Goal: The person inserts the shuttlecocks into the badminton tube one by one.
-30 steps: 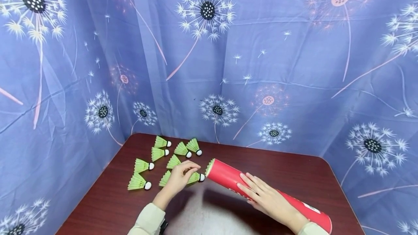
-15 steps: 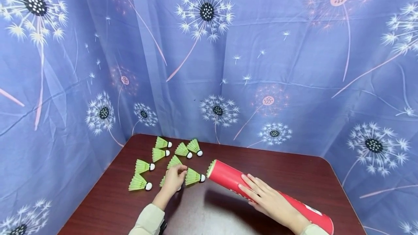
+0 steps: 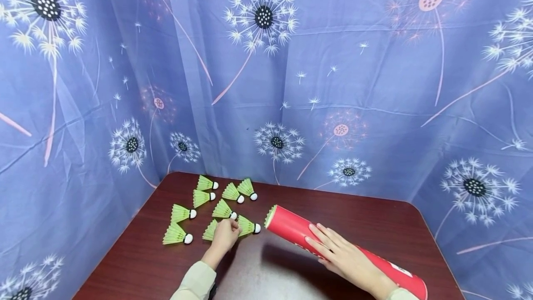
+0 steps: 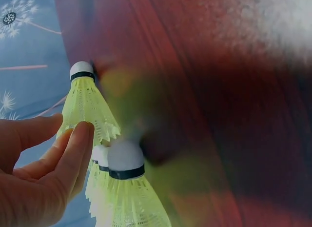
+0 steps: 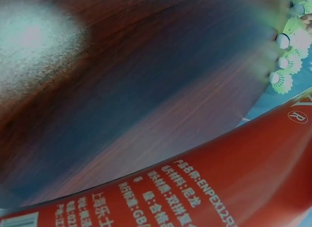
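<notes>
In the head view my left hand (image 3: 226,235) reaches in over the table. Its fingertips are right at the feather end of a yellow-green shuttlecock (image 3: 248,226) whose white cork points right. Seen from the left wrist, thumb and fingers stand apart over that skirt (image 4: 87,105). Another shuttlecock (image 3: 210,230) lies partly hidden under the hand. My right hand (image 3: 343,256) grips a long red shuttlecock tube (image 3: 289,223), fingers across its top. The tube slants toward the shuttlecocks, and green feather tips (image 3: 269,216) show at its mouth. Printed lettering covers its side in the right wrist view.
Several more shuttlecocks lie in loose rows at the table's left and back, such as one at the front left (image 3: 176,234) and one at the back (image 3: 247,189). The dark red table (image 3: 354,216) meets a blue dandelion-print curtain (image 3: 374,78) at its back and sides.
My left hand has drawn back from near the tube mouth, then come down and right to the nearest shuttlecock's skirt. The right hand and tube have barely moved.
</notes>
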Demonstrator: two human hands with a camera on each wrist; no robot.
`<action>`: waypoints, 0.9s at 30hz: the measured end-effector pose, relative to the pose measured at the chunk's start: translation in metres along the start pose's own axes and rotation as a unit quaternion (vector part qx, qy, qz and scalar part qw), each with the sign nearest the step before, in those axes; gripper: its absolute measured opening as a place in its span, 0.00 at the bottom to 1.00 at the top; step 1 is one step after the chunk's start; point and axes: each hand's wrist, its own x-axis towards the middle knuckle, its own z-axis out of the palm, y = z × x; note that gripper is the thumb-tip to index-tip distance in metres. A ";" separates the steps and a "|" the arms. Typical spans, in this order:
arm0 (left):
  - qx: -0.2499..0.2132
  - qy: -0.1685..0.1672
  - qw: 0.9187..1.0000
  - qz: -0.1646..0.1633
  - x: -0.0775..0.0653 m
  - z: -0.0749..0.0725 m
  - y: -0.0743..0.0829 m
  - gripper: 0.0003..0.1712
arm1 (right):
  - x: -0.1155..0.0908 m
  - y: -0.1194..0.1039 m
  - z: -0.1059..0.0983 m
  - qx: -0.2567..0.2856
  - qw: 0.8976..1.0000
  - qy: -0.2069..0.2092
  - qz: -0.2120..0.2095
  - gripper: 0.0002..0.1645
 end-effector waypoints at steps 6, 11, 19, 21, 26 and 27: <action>0.008 0.009 1.000 0.003 0.000 0.005 -0.003 0.08 | -0.002 -0.001 -0.001 0.007 1.000 -0.007 0.002 0.31; -0.003 0.015 1.000 0.011 -0.001 0.009 -0.005 0.05 | -0.003 -0.002 -0.001 -0.002 1.000 -0.005 0.006 0.31; -0.029 0.012 0.999 0.017 -0.004 0.010 -0.010 0.04 | -0.004 -0.002 0.000 0.002 1.000 -0.002 0.008 0.31; -0.033 0.014 0.999 0.019 -0.005 0.010 -0.012 0.05 | -0.004 -0.002 0.001 0.002 1.000 -0.004 0.008 0.32; -0.052 0.020 0.998 0.034 -0.005 0.005 -0.011 0.04 | -0.004 -0.001 0.002 -0.007 1.000 -0.008 0.013 0.33; -0.056 0.022 0.997 0.037 -0.005 0.003 -0.010 0.04 | -0.003 -0.001 0.002 -0.008 1.000 -0.008 0.013 0.33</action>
